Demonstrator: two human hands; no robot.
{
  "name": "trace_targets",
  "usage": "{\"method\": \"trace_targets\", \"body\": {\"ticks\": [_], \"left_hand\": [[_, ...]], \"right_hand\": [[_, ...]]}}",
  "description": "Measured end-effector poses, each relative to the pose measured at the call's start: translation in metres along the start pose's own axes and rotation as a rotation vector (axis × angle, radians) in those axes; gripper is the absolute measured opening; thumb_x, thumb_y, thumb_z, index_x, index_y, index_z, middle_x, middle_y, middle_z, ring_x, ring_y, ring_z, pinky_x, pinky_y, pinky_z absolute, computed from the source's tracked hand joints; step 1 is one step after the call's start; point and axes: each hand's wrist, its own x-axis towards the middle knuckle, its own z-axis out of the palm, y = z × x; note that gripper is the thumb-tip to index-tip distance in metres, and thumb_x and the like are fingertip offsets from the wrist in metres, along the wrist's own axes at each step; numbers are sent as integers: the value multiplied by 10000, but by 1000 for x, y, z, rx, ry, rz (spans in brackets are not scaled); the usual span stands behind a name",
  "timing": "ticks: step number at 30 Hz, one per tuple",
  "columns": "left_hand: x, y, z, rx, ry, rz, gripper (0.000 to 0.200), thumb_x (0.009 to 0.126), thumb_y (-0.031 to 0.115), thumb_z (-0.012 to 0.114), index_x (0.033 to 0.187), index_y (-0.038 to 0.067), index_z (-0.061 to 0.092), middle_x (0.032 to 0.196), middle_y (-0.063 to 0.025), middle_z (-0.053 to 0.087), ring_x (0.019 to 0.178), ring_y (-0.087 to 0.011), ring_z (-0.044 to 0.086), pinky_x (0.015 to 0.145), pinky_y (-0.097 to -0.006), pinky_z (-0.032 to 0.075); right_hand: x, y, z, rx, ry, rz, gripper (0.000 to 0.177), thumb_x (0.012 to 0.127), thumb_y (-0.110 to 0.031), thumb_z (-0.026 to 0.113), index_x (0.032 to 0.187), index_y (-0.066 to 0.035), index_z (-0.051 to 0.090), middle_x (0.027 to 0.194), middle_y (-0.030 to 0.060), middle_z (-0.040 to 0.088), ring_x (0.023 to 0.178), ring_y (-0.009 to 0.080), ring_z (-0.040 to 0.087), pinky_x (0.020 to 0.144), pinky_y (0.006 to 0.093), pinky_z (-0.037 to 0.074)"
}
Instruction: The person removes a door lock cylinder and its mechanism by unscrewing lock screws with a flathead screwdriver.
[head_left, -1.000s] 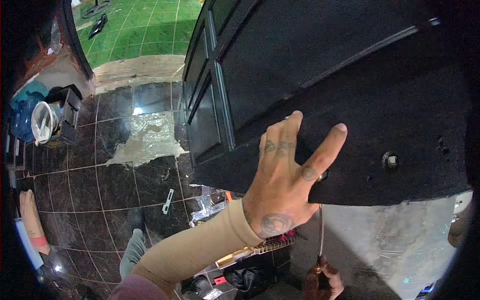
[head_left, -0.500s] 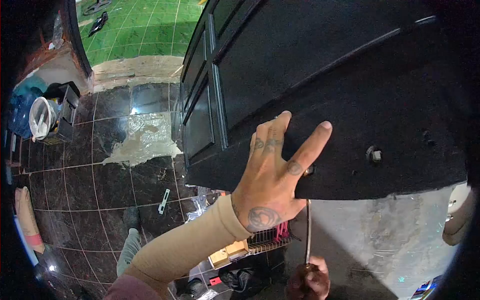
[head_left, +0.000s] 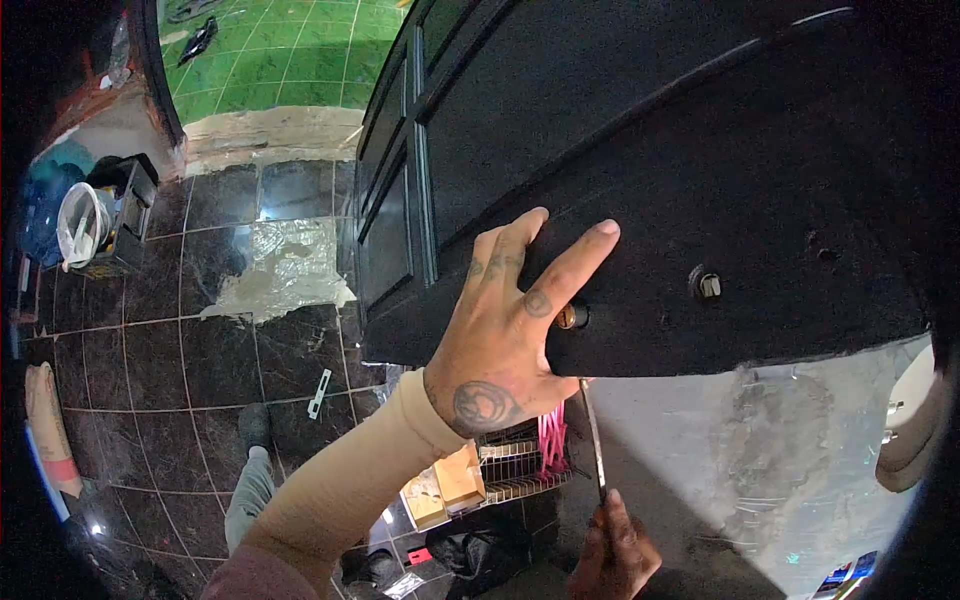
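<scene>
A dark panelled door fills the upper right, with its edge facing me. My left hand lies on its face, fingers spread, the thumb bent around the edge. Just right of that hand, a brass-coloured lock cylinder shows in a hole in the door. Further right a small pale metal piece sticks out of another hole. Below the edge my right hand is closed around a screwdriver. Its long shaft points up to the door edge beside my left thumb, which partly hides the tip.
Under the door stand a wire basket with pink straps and an open cardboard box. A spirit level lies on the dark tiles near my foot. A clear bucket is at left, a white fixture at far right.
The view has shifted, so the door and left hand appear further left. My right hand is higher and the screwdriver leans more. More of the brass-coloured cylinder shows.
</scene>
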Motion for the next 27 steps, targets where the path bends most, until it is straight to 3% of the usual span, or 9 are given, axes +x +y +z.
{"method": "trace_targets", "body": {"ticks": [3,6,10,13,14,17,20,24,27], "left_hand": [[1,2,3,8,14,7,1283,407,116,938,1530,247,330,1328,-352,368,1144,-484,437,946,-575,444],[-1,-2,10,17,19,1,1151,472,171,900,1499,164,382,1409,-314,368,1199,-499,426,1036,-553,362],[0,-2,10,-18,27,-1,1182,432,169,915,1495,175,401,1413,-314,364,1179,-498,433,1013,-576,367],[2,-4,13,9,30,11,1066,559,348,913,1485,155,420,1407,-315,370,1156,-495,449,992,-579,376],[1,-3,11,20,26,3,1040,590,385,906,1482,150,424,1404,-316,374,1154,-494,452,990,-576,378],[-1,-10,11,59,-15,61,982,679,517,834,1479,122,425,1399,-322,396,1160,-490,459,989,-574,377],[-1,-7,11,50,50,53,964,724,606,755,1474,96,428,1400,-327,416,1190,-484,456,1005,-567,367],[0,0,-2,-35,24,24,1250,439,164,946,1534,275,353,1315,-351,373,1115,-487,454,896,-564,468],[0,-2,-2,-12,53,24,1240,439,155,941,1528,282,363,1335,-325,376,1145,-480,444,932,-562,468]], "right_hand": [[-26,10,17,-276,20,-45,309,950,-236,626,1244,-173,698,1195,-13,706,920,132,691,782,290,537],[-26,11,15,-106,-31,55,313,958,-241,612,1250,-159,690,1223,12,690,940,135,683,794,288,529],[-14,5,-2,102,-64,118,320,969,-248,594,1259,-140,678,1260,45,668,966,139,673,809,285,520],[-10,2,-6,168,-92,106,327,977,-253,580,1265,-127,669,1287,69,652,985,142,665,821,283,513],[-16,9,1,318,8,69,329,981,-251,575,1265,-111,664,1308,101,636,1014,166,658,845,290,509],[11,-14,-3,1960,167,317,308,996,-210,557,1222,-29,663,1292,165,625,1038,227,645,859,323,512],[12,-12,-23,1628,-26,579,298,1017,-180,520,1195,17,654,1289,166,621,1078,244,632,880,345,513],[-5,10,13,1952,-108,535,296,1011,-136,506,1208,39,640,1263,148,631,979,214,647,888,382,504],[-29,32,40,1878,-156,406,306,984,-129,537,1225,34,632,1149,133,655,845,188,641,784,378,501]]}}
